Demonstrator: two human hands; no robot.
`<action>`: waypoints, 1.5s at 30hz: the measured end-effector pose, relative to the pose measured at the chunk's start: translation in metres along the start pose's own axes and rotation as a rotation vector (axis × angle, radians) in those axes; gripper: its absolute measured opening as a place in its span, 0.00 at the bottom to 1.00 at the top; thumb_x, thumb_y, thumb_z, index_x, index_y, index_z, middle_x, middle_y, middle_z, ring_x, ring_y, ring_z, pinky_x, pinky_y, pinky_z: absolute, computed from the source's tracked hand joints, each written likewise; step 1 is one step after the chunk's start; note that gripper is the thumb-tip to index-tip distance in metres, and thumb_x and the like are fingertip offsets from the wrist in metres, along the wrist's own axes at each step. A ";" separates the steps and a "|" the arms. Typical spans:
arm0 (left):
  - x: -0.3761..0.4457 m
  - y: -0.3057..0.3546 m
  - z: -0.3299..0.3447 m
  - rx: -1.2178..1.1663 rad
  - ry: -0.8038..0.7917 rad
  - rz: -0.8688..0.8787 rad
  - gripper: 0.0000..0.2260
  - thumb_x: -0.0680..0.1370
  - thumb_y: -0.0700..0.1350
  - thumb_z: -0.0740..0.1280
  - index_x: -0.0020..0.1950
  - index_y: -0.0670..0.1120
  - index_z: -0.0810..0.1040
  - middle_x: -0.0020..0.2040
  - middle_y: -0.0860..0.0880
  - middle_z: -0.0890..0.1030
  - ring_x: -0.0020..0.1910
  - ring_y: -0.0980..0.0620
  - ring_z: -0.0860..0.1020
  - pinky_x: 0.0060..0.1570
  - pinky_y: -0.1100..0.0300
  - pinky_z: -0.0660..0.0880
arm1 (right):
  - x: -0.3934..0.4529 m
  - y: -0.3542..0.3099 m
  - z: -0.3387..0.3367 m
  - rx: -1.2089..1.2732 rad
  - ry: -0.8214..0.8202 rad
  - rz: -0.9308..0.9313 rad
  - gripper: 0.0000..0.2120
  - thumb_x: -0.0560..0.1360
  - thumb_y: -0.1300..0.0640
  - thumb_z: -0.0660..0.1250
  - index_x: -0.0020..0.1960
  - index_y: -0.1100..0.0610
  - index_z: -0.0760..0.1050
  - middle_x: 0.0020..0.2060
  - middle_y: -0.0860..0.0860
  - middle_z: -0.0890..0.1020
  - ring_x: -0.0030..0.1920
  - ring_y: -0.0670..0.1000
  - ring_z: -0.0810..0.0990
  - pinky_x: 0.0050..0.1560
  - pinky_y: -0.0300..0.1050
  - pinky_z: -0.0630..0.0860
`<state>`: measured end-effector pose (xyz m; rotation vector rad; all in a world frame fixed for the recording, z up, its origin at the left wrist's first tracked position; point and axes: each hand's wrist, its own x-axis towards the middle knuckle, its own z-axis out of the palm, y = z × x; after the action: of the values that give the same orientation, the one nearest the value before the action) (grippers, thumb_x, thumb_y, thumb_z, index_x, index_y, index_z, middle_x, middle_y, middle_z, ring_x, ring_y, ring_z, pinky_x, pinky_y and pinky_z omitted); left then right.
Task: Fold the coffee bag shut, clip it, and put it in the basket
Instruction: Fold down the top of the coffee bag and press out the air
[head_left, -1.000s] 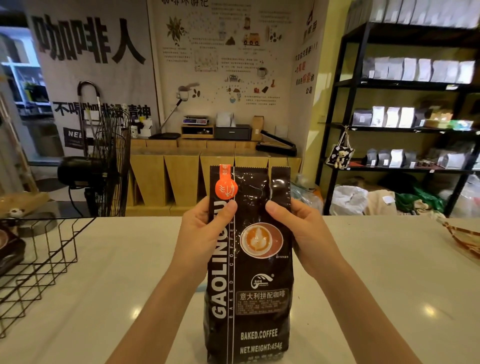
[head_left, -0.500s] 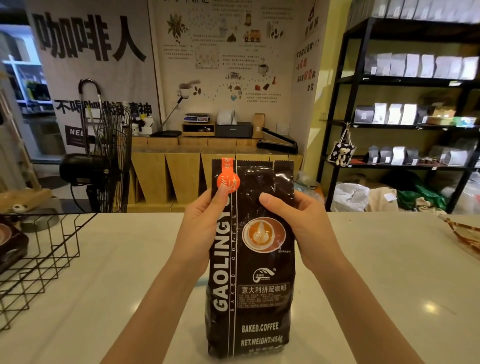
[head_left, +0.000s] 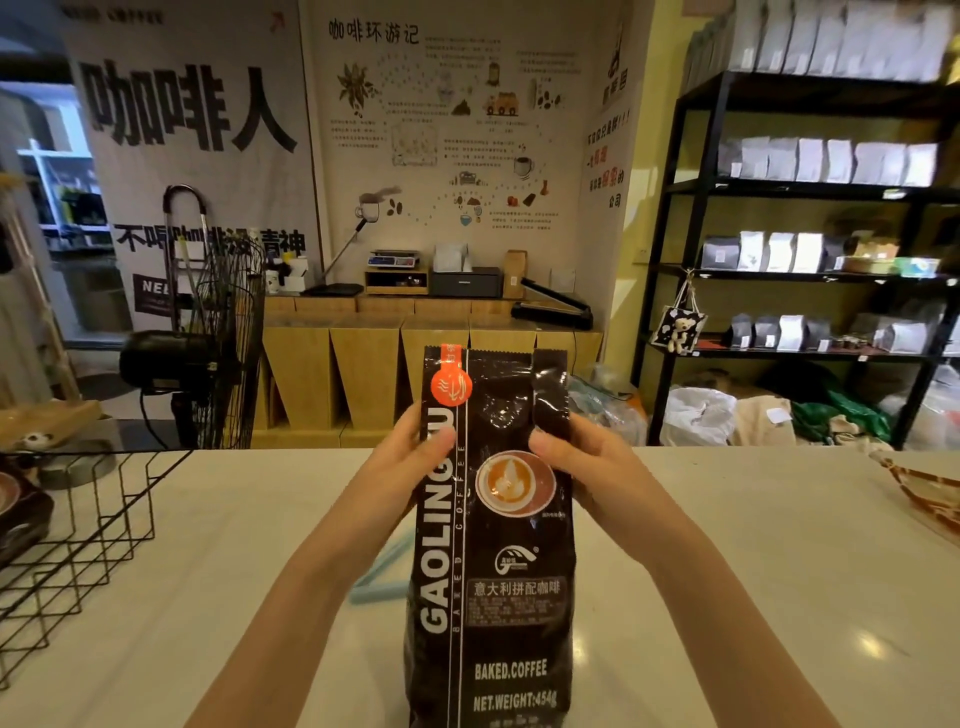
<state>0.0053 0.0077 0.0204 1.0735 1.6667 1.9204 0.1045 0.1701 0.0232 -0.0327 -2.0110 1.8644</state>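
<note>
A pale tabletop (head_left: 727, 571) carries an upright black coffee bag (head_left: 493, 571), top unfolded; black shelving (head_left: 670, 260) stands behind-right of it. Left hand (head_left: 400, 467) and right hand (head_left: 587, 467) grasp its upper sides. A wire basket (head_left: 93, 525) sits well left of it, a blue clip (head_left: 376, 587) just beside it.

We see black coffee bag (head_left: 491, 545) upright mid-counter, top unfolded; light-blue clip (head_left: 376, 582) flat behind-left; wire basket (head_left: 78, 540) far left.

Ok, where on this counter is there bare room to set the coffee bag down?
Bare counter lies right of the coffee bag, up to the woven tray at the far right edge. Left, a strip lies between the wire basket and the left hand, though a light-blue clip sits beside the bag.
</note>
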 end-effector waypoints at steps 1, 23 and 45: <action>0.000 -0.002 -0.005 0.058 -0.052 -0.033 0.20 0.67 0.52 0.66 0.58 0.62 0.69 0.53 0.55 0.81 0.50 0.57 0.81 0.48 0.61 0.76 | 0.001 0.004 -0.006 -0.043 -0.062 0.061 0.20 0.67 0.51 0.72 0.57 0.49 0.75 0.49 0.47 0.85 0.50 0.48 0.83 0.47 0.39 0.77; 0.023 -0.029 0.000 -0.117 0.157 -0.018 0.23 0.64 0.47 0.71 0.58 0.50 0.74 0.48 0.49 0.84 0.46 0.49 0.83 0.43 0.55 0.78 | 0.017 0.032 0.004 0.066 0.210 -0.005 0.20 0.60 0.50 0.74 0.50 0.53 0.79 0.47 0.53 0.85 0.50 0.54 0.83 0.53 0.49 0.78; 0.023 -0.026 0.009 -0.212 0.193 -0.122 0.06 0.70 0.43 0.69 0.44 0.43 0.81 0.36 0.46 0.86 0.36 0.48 0.84 0.33 0.57 0.80 | 0.014 0.022 0.001 0.075 0.170 0.018 0.08 0.67 0.55 0.69 0.45 0.57 0.83 0.41 0.54 0.87 0.44 0.52 0.85 0.42 0.40 0.80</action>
<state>-0.0075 0.0360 0.0023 0.7093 1.5413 2.1186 0.0854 0.1753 0.0055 -0.1827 -1.8317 1.8793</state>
